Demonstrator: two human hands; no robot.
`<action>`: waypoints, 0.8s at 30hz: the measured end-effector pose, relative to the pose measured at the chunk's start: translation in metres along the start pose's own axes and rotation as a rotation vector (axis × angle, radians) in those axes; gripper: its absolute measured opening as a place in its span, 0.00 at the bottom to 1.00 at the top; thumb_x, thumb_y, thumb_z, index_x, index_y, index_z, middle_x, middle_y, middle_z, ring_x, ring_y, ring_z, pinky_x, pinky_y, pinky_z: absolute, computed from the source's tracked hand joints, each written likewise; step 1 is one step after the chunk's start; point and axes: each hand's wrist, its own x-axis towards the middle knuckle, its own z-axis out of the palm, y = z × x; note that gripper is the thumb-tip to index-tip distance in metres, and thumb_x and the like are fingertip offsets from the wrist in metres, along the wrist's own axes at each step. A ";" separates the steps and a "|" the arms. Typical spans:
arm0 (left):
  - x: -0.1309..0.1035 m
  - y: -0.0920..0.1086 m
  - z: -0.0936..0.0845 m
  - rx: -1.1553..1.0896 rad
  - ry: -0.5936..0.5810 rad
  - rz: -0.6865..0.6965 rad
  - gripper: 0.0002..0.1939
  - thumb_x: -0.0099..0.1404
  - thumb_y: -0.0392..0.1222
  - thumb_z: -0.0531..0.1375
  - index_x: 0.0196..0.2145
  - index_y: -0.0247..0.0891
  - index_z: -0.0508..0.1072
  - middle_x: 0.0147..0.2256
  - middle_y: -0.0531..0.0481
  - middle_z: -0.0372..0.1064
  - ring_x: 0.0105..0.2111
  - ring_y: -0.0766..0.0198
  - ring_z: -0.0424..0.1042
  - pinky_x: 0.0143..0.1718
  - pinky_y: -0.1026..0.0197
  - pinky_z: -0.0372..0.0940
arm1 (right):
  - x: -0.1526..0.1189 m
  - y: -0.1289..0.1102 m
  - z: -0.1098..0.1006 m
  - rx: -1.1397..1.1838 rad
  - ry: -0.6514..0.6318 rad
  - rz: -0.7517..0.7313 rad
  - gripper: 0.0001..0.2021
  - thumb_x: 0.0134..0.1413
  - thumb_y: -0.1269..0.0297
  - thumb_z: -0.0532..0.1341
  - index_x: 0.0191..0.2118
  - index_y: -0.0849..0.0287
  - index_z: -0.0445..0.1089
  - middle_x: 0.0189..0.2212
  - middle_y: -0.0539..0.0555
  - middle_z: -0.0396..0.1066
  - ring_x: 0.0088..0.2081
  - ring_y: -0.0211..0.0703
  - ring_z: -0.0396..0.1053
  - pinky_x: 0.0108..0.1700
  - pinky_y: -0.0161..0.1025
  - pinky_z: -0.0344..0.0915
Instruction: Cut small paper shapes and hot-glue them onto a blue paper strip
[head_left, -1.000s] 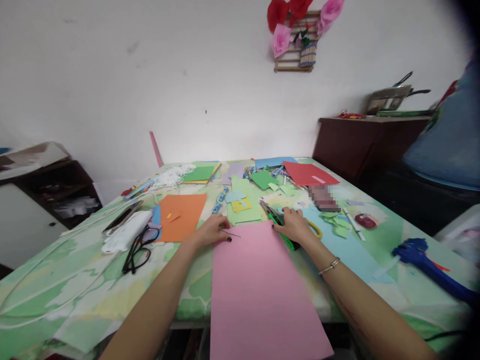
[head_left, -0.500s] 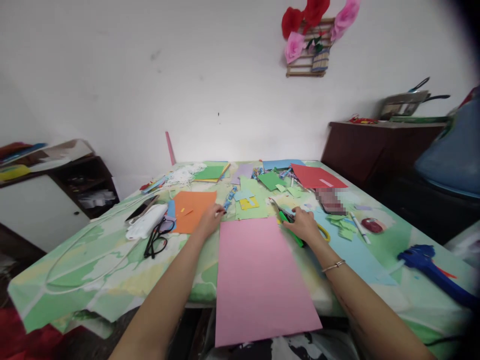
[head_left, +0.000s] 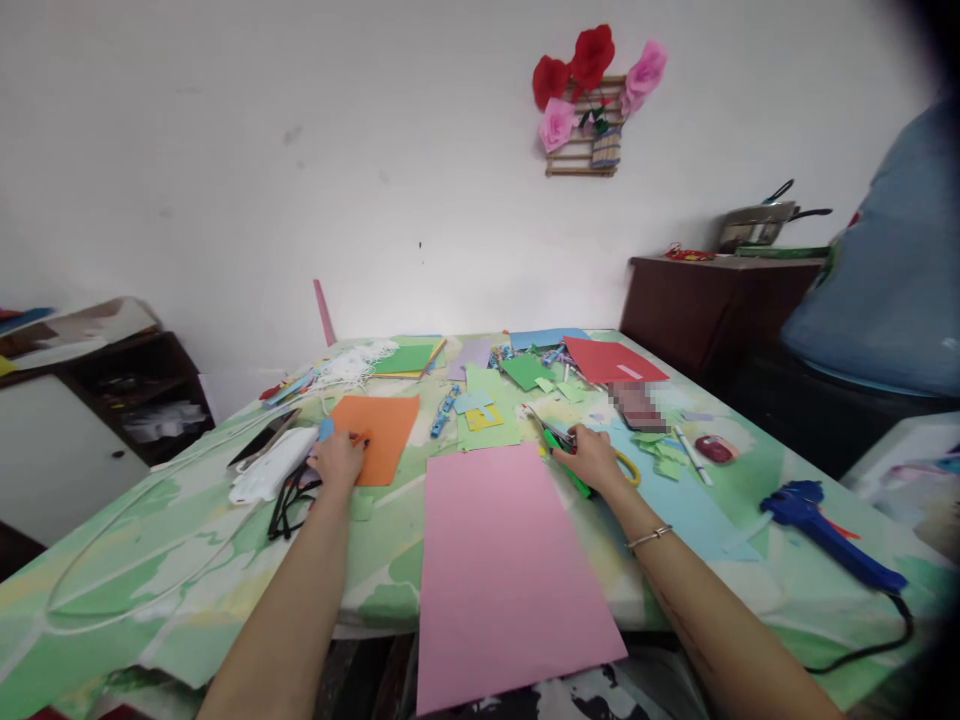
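My left hand (head_left: pixel 339 458) is over the left part of the orange sheet (head_left: pixel 388 440), beside the black glasses (head_left: pixel 283 508). Its fingers are curled together, and what they pinch is too small to make out. My right hand (head_left: pixel 595 460) has its fingers round the yellow-handled scissors (head_left: pixel 628 467), whose blades point away to the left. A green cutter (head_left: pixel 576 482) lies against them, by my thumb. Between my arms a pink sheet (head_left: pixel 510 570) hangs over the table's near edge. Light green paper (head_left: pixel 504 432) with small blue and yellow pieces lies beyond it.
A phone (head_left: pixel 262 440) and a white object (head_left: pixel 274 465) lie at the left. On the right are a blue glue gun (head_left: pixel 832 535) with its cord, a white pen (head_left: pixel 693 455), a light blue sheet (head_left: pixel 697 515) and a red sheet (head_left: pixel 615 360).
My left hand has moved left, away from the blue patterned strip, onto the orange sheet. A small green scrap now shows below that sheet. My right hand stays at the scissors. The view has shifted.
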 end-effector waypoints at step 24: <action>-0.149 0.110 0.021 -1.002 -1.044 0.344 0.19 0.57 0.48 0.60 0.43 0.36 0.70 0.34 0.43 0.75 0.33 0.59 0.74 0.32 0.59 0.70 | -0.062 -0.055 0.006 1.320 -0.130 0.021 0.08 0.42 0.61 0.63 0.30 0.58 0.71 0.27 0.50 0.70 0.28 0.38 0.65 0.32 0.37 0.62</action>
